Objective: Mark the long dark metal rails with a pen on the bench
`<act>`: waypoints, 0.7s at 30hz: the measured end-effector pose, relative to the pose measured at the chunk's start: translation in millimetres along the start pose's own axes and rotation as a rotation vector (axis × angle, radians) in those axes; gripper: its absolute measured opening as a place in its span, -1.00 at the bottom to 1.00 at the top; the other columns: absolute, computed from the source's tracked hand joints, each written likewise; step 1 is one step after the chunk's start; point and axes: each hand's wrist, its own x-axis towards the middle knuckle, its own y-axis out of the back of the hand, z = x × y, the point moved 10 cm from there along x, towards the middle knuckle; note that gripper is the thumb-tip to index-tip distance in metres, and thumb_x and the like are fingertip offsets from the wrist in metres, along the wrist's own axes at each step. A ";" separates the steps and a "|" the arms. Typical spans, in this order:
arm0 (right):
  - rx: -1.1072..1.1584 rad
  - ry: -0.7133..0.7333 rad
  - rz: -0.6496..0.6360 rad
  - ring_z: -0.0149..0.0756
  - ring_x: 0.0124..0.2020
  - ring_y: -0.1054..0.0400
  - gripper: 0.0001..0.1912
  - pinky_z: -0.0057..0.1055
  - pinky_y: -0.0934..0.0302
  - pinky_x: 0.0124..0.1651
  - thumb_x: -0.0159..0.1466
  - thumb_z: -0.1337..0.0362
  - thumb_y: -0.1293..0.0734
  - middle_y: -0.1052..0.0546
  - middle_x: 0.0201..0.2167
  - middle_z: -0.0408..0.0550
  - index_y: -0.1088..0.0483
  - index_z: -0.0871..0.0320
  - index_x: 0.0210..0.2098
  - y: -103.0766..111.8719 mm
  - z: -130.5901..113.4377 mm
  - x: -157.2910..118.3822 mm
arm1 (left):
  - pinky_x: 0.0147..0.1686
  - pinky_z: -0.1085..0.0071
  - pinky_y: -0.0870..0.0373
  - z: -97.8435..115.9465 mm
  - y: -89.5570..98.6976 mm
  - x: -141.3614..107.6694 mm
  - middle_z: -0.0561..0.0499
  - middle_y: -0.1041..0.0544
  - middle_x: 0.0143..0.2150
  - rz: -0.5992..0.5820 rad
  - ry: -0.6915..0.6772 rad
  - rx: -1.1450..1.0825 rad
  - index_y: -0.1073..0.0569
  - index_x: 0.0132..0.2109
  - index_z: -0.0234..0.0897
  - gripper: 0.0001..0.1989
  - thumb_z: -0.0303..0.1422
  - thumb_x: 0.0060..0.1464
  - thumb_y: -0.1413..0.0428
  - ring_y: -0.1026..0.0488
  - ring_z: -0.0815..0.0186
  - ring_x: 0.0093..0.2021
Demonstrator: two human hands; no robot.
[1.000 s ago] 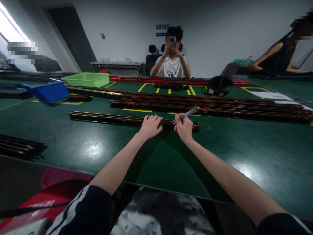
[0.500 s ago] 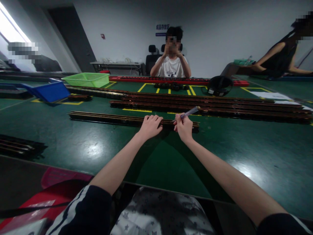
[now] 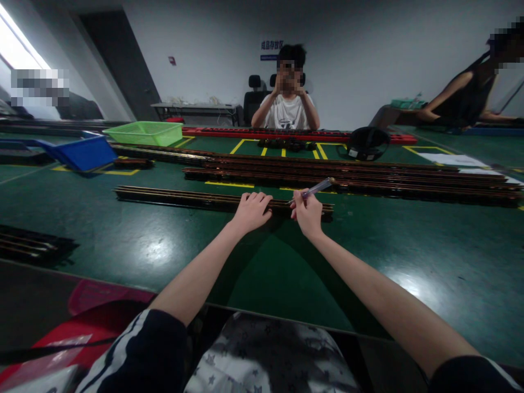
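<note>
The left hand [image 3: 252, 212], palm down with its fingers spread and slightly bent, rests over a long, narrow bundle of dark strips with thin brass-coloured edges [image 3: 176, 197]. The bundle lies from left to right on the near half of a wide green table [image 3: 262, 284], and its right end reaches just past the right hand [image 3: 308, 213]. That hand grips a slim, translucent, purplish pen-like tool [image 3: 319, 187] between thumb and fingers; its thin tip points down and left at the bundle, between the two hands. Whether the tip touches the strips is too small to tell.

Beyond the bundle, a longer stack of dark, reddish-brown strips [image 3: 368, 177] stretches toward the right edge of the table. On the far left stand a blue plastic tray [image 3: 88, 154], tilted, and behind it a light-green plastic basket [image 3: 143, 134]. Another group of dark strips [image 3: 30, 244] lies at the near left. A round black container [image 3: 368, 144] sits on the far side, right of centre, with white paper sheets [image 3: 454, 159] farther right. Across the table, a person in a white shirt [image 3: 290, 112] holds both hands raised before the face.
</note>
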 end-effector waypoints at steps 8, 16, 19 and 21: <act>0.000 0.001 -0.005 -0.47 -0.74 -0.25 -0.53 -0.56 -0.12 -0.72 0.21 -0.16 -0.22 -0.37 -0.63 -0.19 -0.23 0.15 -0.42 0.3 -1.8 -0.5 | 0.13 0.07 -0.15 0.1 -0.9 0.5 -0.15 -0.44 0.09 -0.003 -0.004 0.000 -0.35 0.12 -0.30 -0.62 -0.30 0.21 0.10 -0.35 0.11 0.07; -0.005 -0.003 -0.008 -0.49 -0.74 -0.25 -0.52 -0.57 -0.12 -0.71 0.20 -0.18 -0.22 -0.37 -0.62 -0.20 -0.23 0.16 -0.41 -0.3 -0.1 -0.2 | 0.11 0.08 -0.16 0.9 -0.2 0.3 -0.15 -0.45 0.08 -0.010 -0.003 0.016 -0.35 0.11 -0.31 -0.63 -0.31 0.21 0.09 -0.36 0.10 0.06; -0.008 0.009 0.001 -0.49 -0.75 -0.24 -0.50 -0.58 -0.11 -0.73 0.19 -0.19 -0.21 -0.36 -0.63 -0.21 -0.22 0.16 -0.42 0.3 -0.2 0.3 | 0.10 0.08 -0.17 2.0 0.6 0.6 -0.15 -0.45 0.07 -0.005 -0.005 0.036 -0.36 0.11 -0.32 -0.63 -0.32 0.20 0.08 -0.36 0.09 0.06; -0.007 0.020 0.005 -0.49 -0.76 -0.23 -0.50 -0.57 -0.10 -0.74 0.19 -0.20 -0.21 -0.36 -0.64 -0.21 -0.22 0.16 -0.42 0.8 -0.8 0.5 | 0.09 0.08 -0.17 2.4 0.8 1.2 -0.15 -0.45 0.08 -0.008 0.001 0.043 -0.36 0.10 -0.32 -0.63 -0.33 0.20 0.08 -0.36 0.09 0.06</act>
